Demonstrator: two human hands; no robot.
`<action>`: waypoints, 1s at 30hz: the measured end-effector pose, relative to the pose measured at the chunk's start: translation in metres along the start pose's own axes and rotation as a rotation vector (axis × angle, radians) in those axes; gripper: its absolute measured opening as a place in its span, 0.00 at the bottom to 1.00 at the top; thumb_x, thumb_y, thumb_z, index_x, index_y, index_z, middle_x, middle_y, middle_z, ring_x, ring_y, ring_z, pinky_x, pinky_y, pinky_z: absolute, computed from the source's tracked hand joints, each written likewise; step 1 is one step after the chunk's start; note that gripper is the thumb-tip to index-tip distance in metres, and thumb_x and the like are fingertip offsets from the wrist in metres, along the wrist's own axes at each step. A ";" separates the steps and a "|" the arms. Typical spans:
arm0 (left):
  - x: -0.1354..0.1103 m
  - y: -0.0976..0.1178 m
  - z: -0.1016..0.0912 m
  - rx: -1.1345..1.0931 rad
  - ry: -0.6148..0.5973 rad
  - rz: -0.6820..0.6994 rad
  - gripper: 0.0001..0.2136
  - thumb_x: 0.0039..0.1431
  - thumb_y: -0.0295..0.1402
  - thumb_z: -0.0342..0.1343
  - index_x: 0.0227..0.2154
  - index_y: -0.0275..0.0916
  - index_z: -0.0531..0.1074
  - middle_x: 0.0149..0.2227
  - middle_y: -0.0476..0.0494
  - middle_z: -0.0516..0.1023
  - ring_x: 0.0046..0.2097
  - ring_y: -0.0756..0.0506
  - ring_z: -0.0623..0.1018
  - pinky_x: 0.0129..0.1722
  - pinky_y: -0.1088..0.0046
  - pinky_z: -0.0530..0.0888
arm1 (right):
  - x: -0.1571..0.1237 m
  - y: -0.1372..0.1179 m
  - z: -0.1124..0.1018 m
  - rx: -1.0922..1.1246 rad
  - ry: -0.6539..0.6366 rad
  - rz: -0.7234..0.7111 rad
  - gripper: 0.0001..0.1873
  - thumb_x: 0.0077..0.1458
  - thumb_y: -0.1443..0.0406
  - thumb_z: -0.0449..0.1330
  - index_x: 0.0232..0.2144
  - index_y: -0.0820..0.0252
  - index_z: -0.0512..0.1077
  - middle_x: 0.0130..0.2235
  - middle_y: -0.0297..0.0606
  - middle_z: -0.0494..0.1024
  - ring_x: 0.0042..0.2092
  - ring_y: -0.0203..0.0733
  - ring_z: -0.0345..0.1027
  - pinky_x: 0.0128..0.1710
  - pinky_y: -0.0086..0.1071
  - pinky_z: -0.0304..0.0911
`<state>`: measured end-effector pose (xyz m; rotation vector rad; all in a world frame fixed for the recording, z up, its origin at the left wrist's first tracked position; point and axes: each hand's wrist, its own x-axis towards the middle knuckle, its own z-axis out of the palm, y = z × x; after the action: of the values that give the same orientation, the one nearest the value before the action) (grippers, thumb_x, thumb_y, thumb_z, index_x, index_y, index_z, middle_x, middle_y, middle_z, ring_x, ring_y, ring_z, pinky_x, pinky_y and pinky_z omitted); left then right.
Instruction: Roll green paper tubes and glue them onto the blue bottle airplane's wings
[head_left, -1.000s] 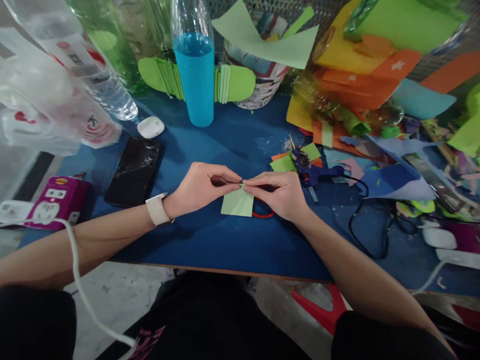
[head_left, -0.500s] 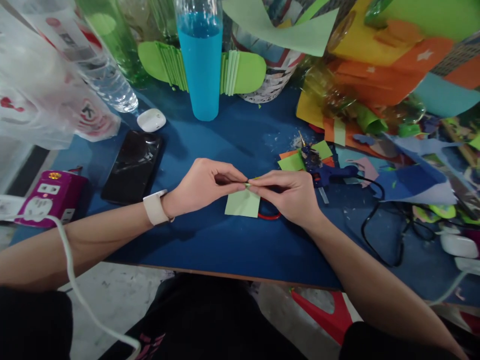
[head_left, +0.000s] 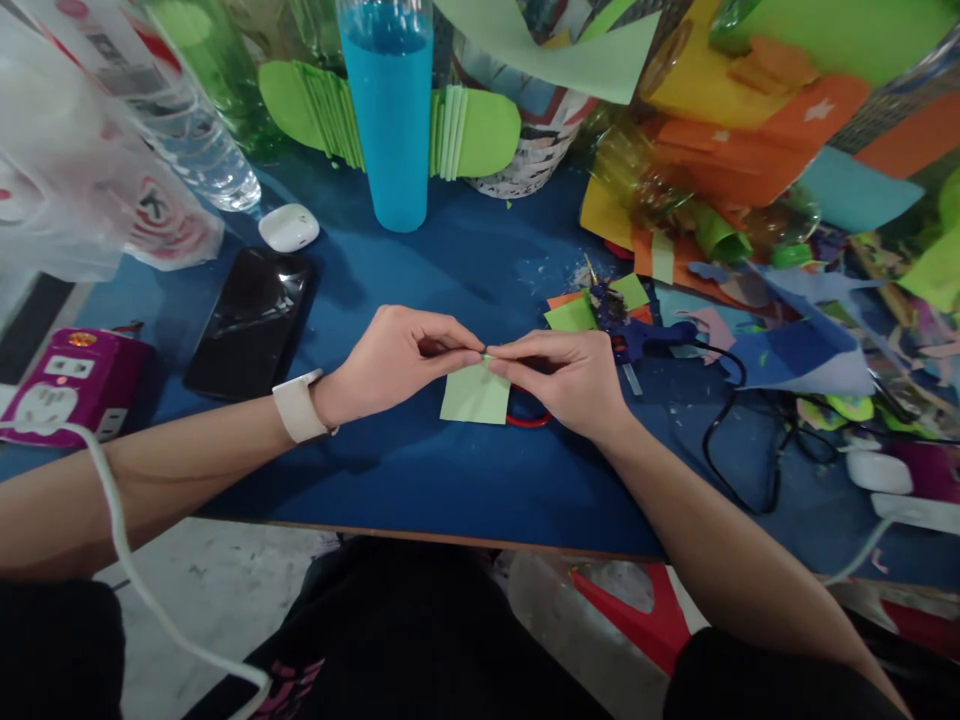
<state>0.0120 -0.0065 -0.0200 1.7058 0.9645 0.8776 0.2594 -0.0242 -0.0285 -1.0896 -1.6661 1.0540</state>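
My left hand (head_left: 405, 352) and my right hand (head_left: 562, 372) meet fingertip to fingertip over the blue table. Both are closed in a pinch on a small piece of green paper (head_left: 487, 357), mostly hidden by the fingers. Just below the fingertips is a pale green paper square (head_left: 475, 397); whether it joins the pinched piece I cannot tell. A red loop (head_left: 529, 421), like a scissor handle, shows partly from under the square and my right hand. A white watch band circles my left wrist.
A bottle of blue liquid (head_left: 390, 130) stands behind, with pleated green paper (head_left: 480, 135) at its sides. Left are a black phone (head_left: 251, 322), a white case (head_left: 289, 228) and a purple power socket (head_left: 79, 385). Right are a blue glue gun (head_left: 652, 340), its black cord and heaped paper scraps.
The whole view has shifted slightly, so everything sits a little further left and up. Both hands keep their pinch on the small paper, with hardly any visible movement.
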 end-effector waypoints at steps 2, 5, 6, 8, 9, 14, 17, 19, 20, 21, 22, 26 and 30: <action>0.000 0.000 0.000 -0.026 0.005 0.000 0.06 0.68 0.38 0.73 0.40 0.42 0.91 0.39 0.43 0.92 0.39 0.42 0.91 0.40 0.71 0.88 | 0.000 -0.001 0.000 0.005 -0.004 -0.006 0.07 0.59 0.63 0.80 0.40 0.45 0.92 0.39 0.35 0.92 0.38 0.47 0.88 0.40 0.40 0.87; 0.000 -0.001 0.000 -0.057 -0.004 -0.009 0.05 0.67 0.36 0.74 0.40 0.41 0.91 0.40 0.43 0.92 0.41 0.42 0.92 0.42 0.70 0.90 | 0.000 -0.001 0.000 0.009 -0.007 -0.005 0.07 0.59 0.64 0.80 0.40 0.45 0.92 0.40 0.35 0.92 0.38 0.47 0.88 0.39 0.40 0.86; 0.000 -0.001 0.000 -0.064 -0.008 -0.015 0.05 0.66 0.36 0.75 0.40 0.41 0.90 0.40 0.43 0.92 0.41 0.41 0.92 0.43 0.70 0.90 | 0.000 -0.001 0.000 0.008 -0.008 -0.003 0.07 0.59 0.63 0.80 0.40 0.45 0.92 0.40 0.35 0.92 0.38 0.47 0.88 0.39 0.40 0.86; 0.000 -0.001 0.000 -0.076 -0.012 -0.031 0.06 0.64 0.36 0.76 0.40 0.41 0.90 0.41 0.42 0.92 0.42 0.41 0.92 0.44 0.69 0.90 | 0.000 -0.001 0.000 0.005 -0.012 -0.003 0.07 0.59 0.63 0.80 0.40 0.45 0.92 0.39 0.36 0.92 0.38 0.47 0.87 0.37 0.40 0.85; 0.000 -0.001 0.000 -0.079 -0.009 -0.039 0.07 0.63 0.36 0.77 0.40 0.40 0.90 0.40 0.42 0.92 0.42 0.40 0.92 0.44 0.69 0.91 | 0.001 -0.001 0.000 0.001 -0.016 -0.004 0.06 0.59 0.63 0.80 0.40 0.45 0.92 0.39 0.36 0.92 0.37 0.47 0.87 0.36 0.39 0.84; 0.000 0.003 -0.001 -0.063 0.022 -0.035 0.08 0.62 0.37 0.78 0.38 0.38 0.89 0.37 0.41 0.91 0.38 0.41 0.91 0.40 0.71 0.89 | 0.002 -0.003 0.001 -0.005 0.001 0.000 0.06 0.58 0.62 0.80 0.39 0.46 0.92 0.39 0.36 0.92 0.37 0.47 0.87 0.37 0.39 0.84; 0.000 0.003 -0.002 -0.028 0.023 -0.021 0.08 0.65 0.39 0.75 0.37 0.39 0.90 0.36 0.42 0.91 0.37 0.43 0.90 0.37 0.72 0.87 | 0.002 -0.002 0.001 -0.007 -0.002 0.003 0.05 0.58 0.60 0.80 0.39 0.47 0.92 0.39 0.36 0.92 0.36 0.47 0.87 0.36 0.39 0.85; 0.000 0.002 -0.003 -0.011 0.031 -0.014 0.09 0.66 0.40 0.75 0.37 0.39 0.90 0.36 0.42 0.91 0.37 0.43 0.89 0.36 0.73 0.85 | 0.002 -0.001 0.000 0.002 -0.007 0.011 0.06 0.58 0.59 0.81 0.39 0.48 0.92 0.39 0.37 0.92 0.36 0.47 0.88 0.37 0.39 0.85; 0.001 0.001 -0.003 -0.004 0.038 -0.011 0.10 0.66 0.41 0.74 0.37 0.39 0.90 0.36 0.42 0.91 0.36 0.43 0.89 0.35 0.73 0.84 | 0.002 -0.001 0.000 0.008 -0.006 0.020 0.07 0.58 0.59 0.81 0.40 0.48 0.92 0.38 0.37 0.92 0.36 0.47 0.88 0.37 0.38 0.85; 0.001 0.000 -0.003 0.001 0.045 -0.009 0.10 0.67 0.41 0.74 0.36 0.39 0.90 0.36 0.42 0.91 0.36 0.44 0.88 0.34 0.73 0.83 | 0.002 -0.001 -0.001 0.011 -0.004 0.035 0.07 0.58 0.59 0.81 0.40 0.48 0.92 0.38 0.37 0.92 0.36 0.47 0.88 0.37 0.38 0.85; 0.001 0.000 -0.004 0.003 0.052 -0.007 0.10 0.66 0.40 0.74 0.36 0.39 0.90 0.36 0.42 0.91 0.35 0.44 0.88 0.33 0.73 0.82 | 0.002 -0.001 -0.001 0.013 0.001 0.049 0.08 0.57 0.58 0.81 0.40 0.49 0.92 0.38 0.37 0.92 0.35 0.47 0.87 0.36 0.38 0.85; 0.002 -0.001 -0.004 -0.007 0.065 -0.003 0.07 0.66 0.37 0.73 0.35 0.39 0.90 0.35 0.42 0.91 0.34 0.45 0.86 0.32 0.74 0.79 | 0.002 -0.001 -0.001 0.013 0.009 0.099 0.11 0.57 0.55 0.81 0.40 0.50 0.93 0.35 0.39 0.91 0.32 0.47 0.86 0.31 0.38 0.82; 0.003 0.002 -0.003 -0.018 0.070 -0.012 0.07 0.65 0.37 0.73 0.35 0.39 0.91 0.34 0.42 0.90 0.33 0.46 0.85 0.30 0.75 0.79 | 0.002 -0.001 -0.001 0.029 0.015 0.109 0.12 0.56 0.53 0.82 0.39 0.50 0.93 0.35 0.39 0.91 0.32 0.47 0.86 0.31 0.37 0.81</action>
<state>0.0107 -0.0031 -0.0172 1.6620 1.0096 0.9409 0.2596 -0.0222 -0.0270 -1.1778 -1.5896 1.1334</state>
